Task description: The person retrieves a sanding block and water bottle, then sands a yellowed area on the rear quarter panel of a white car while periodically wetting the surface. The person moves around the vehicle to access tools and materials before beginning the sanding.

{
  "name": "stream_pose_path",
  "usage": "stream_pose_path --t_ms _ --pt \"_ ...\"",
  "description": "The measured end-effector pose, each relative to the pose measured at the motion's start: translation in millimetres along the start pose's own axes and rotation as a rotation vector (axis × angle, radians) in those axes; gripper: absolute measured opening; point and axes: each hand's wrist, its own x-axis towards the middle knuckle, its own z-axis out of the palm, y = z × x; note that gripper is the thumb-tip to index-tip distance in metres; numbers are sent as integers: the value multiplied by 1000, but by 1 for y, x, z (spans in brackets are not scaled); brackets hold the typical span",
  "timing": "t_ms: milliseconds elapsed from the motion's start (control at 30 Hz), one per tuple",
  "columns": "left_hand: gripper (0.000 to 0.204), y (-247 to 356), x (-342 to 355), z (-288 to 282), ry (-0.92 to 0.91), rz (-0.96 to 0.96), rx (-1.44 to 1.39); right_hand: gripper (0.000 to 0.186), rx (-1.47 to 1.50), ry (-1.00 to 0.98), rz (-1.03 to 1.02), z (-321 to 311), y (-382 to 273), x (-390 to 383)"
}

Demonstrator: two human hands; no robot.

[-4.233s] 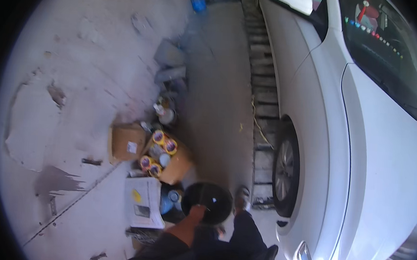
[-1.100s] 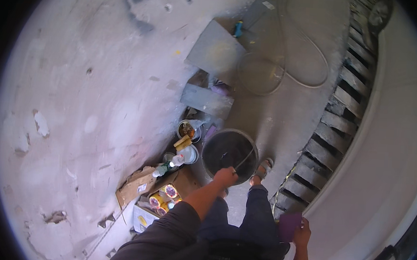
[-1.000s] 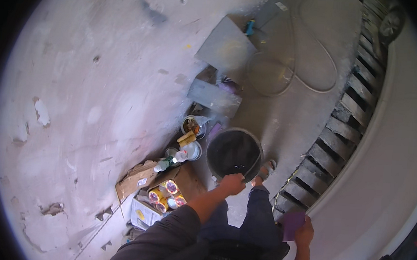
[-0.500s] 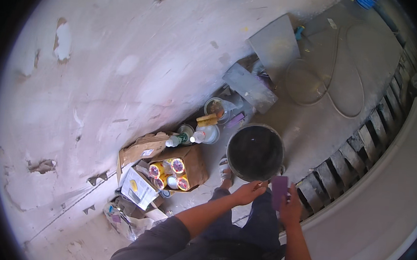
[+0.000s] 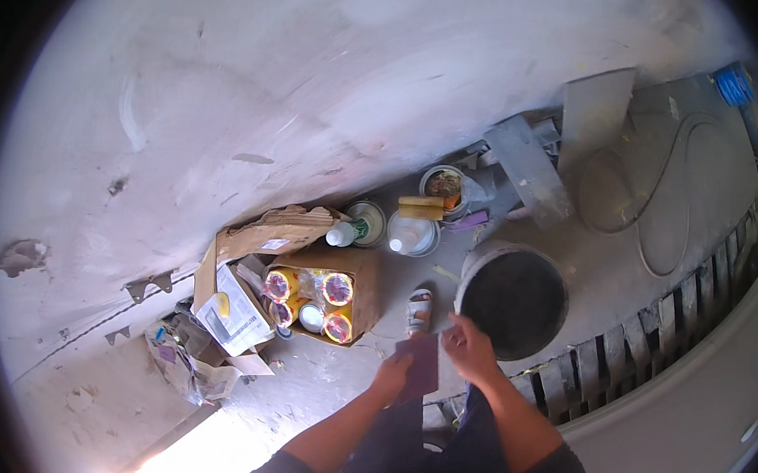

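The dark bucket [image 5: 479, 277] stands on the grey floor, its mouth showing black. Just left of the bucket, toward the person, the left hand [image 5: 392, 374] is closed on the edge of a flat purple pad [image 5: 418, 367], which is over the person's legs and apart from the bucket. The right hand [image 5: 469, 350] is at the bucket's near left side with its fingers bent; whether they grip anything there, I cannot tell. A sandalled foot [image 5: 419, 308] is left of the bucket, and farther left sits an open cardboard box [image 5: 369, 296] holding yellow-edged round containers [image 5: 338, 288]. Beyond the bucket to the left are a white bottle [image 5: 405, 241] and a yellow-brown block [image 5: 420, 208], with a purple strip [image 5: 470, 222] nearer to the bucket. Beyond the bucket to the right, a hose [image 5: 608, 231] loops on the floor; right of the bucket runs a slatted strip [image 5: 614, 358]
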Motion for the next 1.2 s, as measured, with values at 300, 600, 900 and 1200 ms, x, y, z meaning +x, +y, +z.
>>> stream_pose_path --t_ms 300,600,900,1200 --pt "48 -103 30 -106 26 -45 64 65 -677 252 -365 77 29 198" --pt "58 -91 25 -113 -55 82 269 62 -983 111 -512 96 38 247" --pt "90 -36 20 -120 48 101 423 62 -983 212 -551 75 5 199" --pt "41 14 25 -102 64 715 686 52 -858 578 -413 48 -57 14"
